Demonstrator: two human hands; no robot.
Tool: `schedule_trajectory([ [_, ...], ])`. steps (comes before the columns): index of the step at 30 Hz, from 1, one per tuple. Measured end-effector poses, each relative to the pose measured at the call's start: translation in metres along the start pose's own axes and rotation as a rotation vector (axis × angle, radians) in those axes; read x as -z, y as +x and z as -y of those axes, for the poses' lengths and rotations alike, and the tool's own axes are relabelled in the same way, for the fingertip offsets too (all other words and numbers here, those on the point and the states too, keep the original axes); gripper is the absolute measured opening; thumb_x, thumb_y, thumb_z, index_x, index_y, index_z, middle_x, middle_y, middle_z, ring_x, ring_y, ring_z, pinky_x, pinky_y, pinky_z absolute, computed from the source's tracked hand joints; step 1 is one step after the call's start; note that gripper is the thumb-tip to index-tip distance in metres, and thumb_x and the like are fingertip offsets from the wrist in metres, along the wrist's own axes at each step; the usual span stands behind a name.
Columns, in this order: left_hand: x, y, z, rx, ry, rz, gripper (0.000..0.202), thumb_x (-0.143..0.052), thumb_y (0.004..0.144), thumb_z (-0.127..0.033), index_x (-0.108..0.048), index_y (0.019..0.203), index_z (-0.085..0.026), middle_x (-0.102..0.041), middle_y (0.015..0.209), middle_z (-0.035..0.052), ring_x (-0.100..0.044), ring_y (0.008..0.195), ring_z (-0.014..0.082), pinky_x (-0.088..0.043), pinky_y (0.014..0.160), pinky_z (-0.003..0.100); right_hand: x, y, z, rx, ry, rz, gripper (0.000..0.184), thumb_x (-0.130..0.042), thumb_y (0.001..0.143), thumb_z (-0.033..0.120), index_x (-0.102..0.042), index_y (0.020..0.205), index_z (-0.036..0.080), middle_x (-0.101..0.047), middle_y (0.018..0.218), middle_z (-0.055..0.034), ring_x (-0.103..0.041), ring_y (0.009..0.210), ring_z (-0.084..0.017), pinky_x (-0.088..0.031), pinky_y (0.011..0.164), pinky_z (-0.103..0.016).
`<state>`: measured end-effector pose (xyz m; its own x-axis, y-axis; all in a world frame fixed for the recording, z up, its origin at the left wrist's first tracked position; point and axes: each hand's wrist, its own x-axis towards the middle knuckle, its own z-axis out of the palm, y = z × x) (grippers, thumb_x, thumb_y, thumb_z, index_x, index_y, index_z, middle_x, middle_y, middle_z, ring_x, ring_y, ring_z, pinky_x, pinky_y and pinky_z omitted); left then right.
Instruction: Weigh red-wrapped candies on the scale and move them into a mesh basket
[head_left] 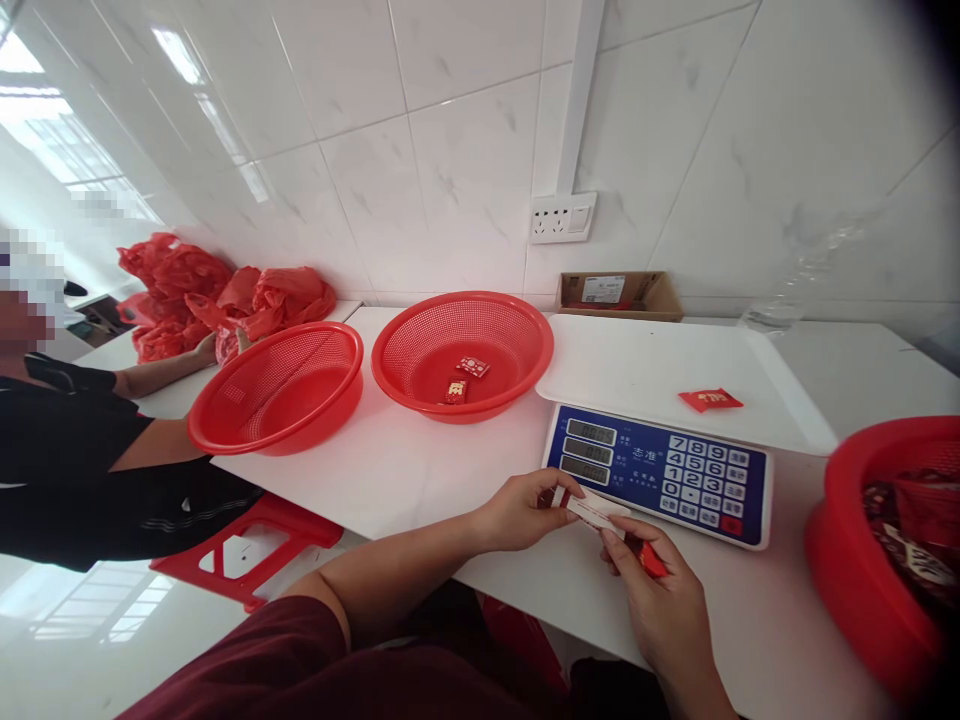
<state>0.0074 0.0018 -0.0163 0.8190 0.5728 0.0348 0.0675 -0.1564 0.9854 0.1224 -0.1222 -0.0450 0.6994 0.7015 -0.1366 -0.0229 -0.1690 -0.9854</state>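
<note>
In front of the scale, my left hand (521, 512) pinches one end of a small white packet (596, 510) with dark red edges. My right hand (664, 590) grips its other end between thumb and fingers. A bright red wrapper (652, 560) also shows among the right fingers, partly hidden. Just beyond both hands stands a digital scale (652, 470) with a blue keypad panel and lit number displays. On its white tray (615, 365) lies one red packet (711, 400) with gold marks.
A red basket (390, 355) holds two small packets (455, 390); another red basket (345, 400) stands to its left. At right, a red tub (840, 510) contains dark red packets. Behind are a cardboard box (660, 295), a clear plastic container (780, 310) and red bags (289, 300) near a co-worker's arm.
</note>
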Motion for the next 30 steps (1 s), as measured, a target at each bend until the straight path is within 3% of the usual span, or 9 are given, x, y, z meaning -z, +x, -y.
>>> schedule_trajectory([
  [11, 0.0012, -0.0017, -0.0040, 0.023, 0.037, -0.004, 0.018, -0.061, 0.073, -0.019, -0.059, 0.090, -0.016, -0.046, 0.072, -0.0027, -0.038, 0.061, 0.0074, -0.033, 0.057, 0.018, -0.0005, 0.0000, 0.0004, 0.001, -0.048, -0.019, 0.039, -0.063, 0.066, 0.053, -0.064, 0.087, 0.020, -0.058, 0.065, -0.0002, -0.051, 0.062, -0.015, -0.044, 0.060, -0.027],
  [24, -0.0001, -0.0007, -0.0068, -0.068, 0.038, 0.024, 0.016, -0.055, 0.077, -0.015, -0.065, 0.089, -0.015, -0.058, 0.083, 0.0027, -0.046, 0.070, 0.0100, -0.036, 0.064, 0.020, -0.0004, 0.0008, -0.0008, 0.041, -0.076, -0.015, 0.037, -0.062, 0.067, 0.052, -0.065, 0.085, 0.020, -0.059, 0.063, -0.0001, -0.052, 0.063, -0.015, -0.044, 0.061, -0.026],
  [30, -0.0003, -0.0010, -0.0055, -0.075, 0.096, 0.007, 0.017, -0.055, 0.077, -0.016, -0.065, 0.090, -0.016, -0.055, 0.082, 0.0019, -0.046, 0.070, 0.0097, -0.036, 0.063, 0.019, -0.0002, 0.0001, -0.0001, 0.035, -0.073, -0.035, 0.036, -0.063, 0.066, 0.052, -0.064, 0.083, 0.020, -0.058, 0.064, 0.0004, -0.052, 0.062, -0.014, -0.045, 0.060, -0.026],
])
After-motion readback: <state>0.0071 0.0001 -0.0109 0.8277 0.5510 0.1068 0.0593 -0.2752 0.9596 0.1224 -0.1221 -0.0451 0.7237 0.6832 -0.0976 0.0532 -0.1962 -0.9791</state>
